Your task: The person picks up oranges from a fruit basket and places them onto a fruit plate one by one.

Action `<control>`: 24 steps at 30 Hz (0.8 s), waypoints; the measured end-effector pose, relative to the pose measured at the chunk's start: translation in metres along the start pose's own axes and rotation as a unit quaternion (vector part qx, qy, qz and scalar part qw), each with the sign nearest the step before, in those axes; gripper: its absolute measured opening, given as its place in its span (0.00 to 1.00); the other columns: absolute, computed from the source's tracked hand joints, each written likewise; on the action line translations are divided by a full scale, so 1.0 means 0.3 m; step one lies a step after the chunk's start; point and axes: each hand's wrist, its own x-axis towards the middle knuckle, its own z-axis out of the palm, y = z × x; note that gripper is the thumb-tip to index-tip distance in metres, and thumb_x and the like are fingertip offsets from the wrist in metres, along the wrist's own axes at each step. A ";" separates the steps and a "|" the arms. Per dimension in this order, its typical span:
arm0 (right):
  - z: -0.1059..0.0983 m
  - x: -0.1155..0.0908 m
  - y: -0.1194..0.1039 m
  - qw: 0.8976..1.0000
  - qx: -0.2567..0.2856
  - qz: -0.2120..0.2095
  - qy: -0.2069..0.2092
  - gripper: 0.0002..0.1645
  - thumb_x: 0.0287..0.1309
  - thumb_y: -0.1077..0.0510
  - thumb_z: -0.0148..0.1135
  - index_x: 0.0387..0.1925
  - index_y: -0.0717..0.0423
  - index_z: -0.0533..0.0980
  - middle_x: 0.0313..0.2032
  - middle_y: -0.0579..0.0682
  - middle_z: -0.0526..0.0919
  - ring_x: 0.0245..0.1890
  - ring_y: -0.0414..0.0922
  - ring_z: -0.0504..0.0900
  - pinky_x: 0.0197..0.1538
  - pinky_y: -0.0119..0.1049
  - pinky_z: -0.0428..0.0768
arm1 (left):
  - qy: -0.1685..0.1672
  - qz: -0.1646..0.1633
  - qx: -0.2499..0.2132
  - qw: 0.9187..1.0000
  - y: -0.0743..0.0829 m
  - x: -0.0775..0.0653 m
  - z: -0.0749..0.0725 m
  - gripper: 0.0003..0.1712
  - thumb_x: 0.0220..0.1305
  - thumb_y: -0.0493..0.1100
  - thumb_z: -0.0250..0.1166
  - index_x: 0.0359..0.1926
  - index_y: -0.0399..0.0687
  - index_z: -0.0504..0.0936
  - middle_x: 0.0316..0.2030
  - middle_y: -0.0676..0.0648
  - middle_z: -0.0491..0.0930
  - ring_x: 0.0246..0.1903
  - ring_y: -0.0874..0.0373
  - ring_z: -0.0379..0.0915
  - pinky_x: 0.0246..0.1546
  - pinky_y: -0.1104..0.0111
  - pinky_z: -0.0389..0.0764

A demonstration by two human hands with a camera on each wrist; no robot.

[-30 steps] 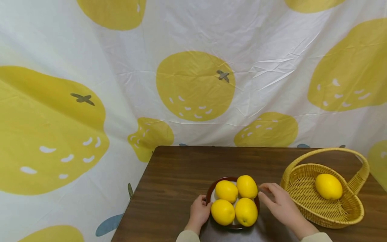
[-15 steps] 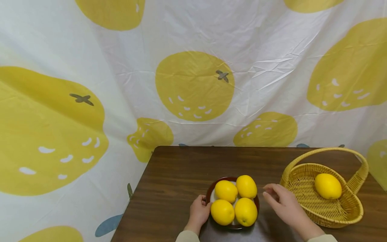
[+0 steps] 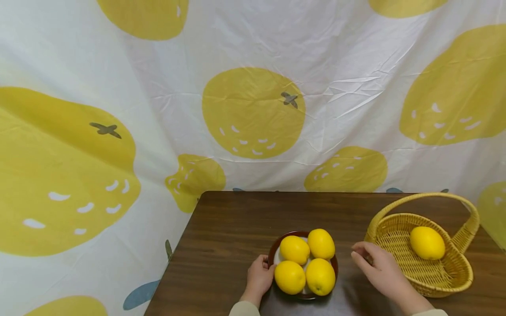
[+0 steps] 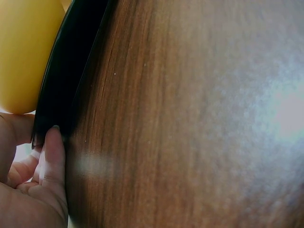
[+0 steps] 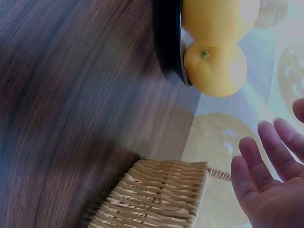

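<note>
My left hand grips the left rim of a round dark plate. The left wrist view shows the thumb over the rim and the fingers against its outer side. On the pale inside of the plate sit several yellow lemons, grouped close together. Between plate and wicker basket my right hand hovers, fingers relaxed and holding nothing. It overlaps the basket's left side in the head view. A single lemon lies inside the basket, toward its right.
The brown wooden table carries everything. Over the basket arches a tall woven handle. A white cloth printed with yellow fruit hangs behind the table's back edge and along its left side.
My right hand has drawn back from the plate's right side toward the basket. The left hand keeps its grip on the plate, and the lemons stay in place.
</note>
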 end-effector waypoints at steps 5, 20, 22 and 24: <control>-0.011 -0.011 0.014 1.000 -0.011 -0.007 0.011 0.11 0.69 0.53 0.62 0.46 0.54 0.81 0.36 0.43 0.84 0.35 0.29 0.76 0.38 0.33 0.79 | -0.002 0.004 -0.004 1.000 -0.004 -0.007 0.003 0.13 0.63 0.40 0.69 0.45 0.39 0.80 0.30 0.48 0.78 0.30 0.59 0.73 0.33 0.66 0.76; -0.041 -0.018 0.043 0.999 -0.035 -0.003 0.029 0.12 0.68 0.52 0.63 0.46 0.54 0.82 0.38 0.44 0.86 0.37 0.31 0.79 0.42 0.37 0.82 | 0.005 0.007 -0.001 1.000 -0.003 0.002 0.004 0.13 0.63 0.41 0.69 0.46 0.41 0.81 0.30 0.49 0.78 0.31 0.59 0.74 0.33 0.65 0.76; -0.041 -0.017 0.046 0.999 -0.037 -0.006 0.034 0.11 0.68 0.52 0.63 0.46 0.54 0.82 0.37 0.44 0.86 0.37 0.31 0.79 0.42 0.38 0.83 | 0.004 0.007 -0.005 1.000 -0.004 0.002 0.003 0.13 0.63 0.41 0.69 0.46 0.41 0.81 0.30 0.49 0.78 0.31 0.59 0.74 0.33 0.65 0.76; -0.041 -0.014 0.049 0.999 -0.037 -0.007 0.037 0.11 0.68 0.52 0.62 0.46 0.53 0.82 0.37 0.44 0.86 0.37 0.31 0.79 0.42 0.38 0.83 | 0.005 0.009 -0.005 1.000 -0.006 0.003 0.003 0.13 0.63 0.41 0.69 0.46 0.41 0.81 0.30 0.49 0.78 0.31 0.59 0.73 0.33 0.65 0.76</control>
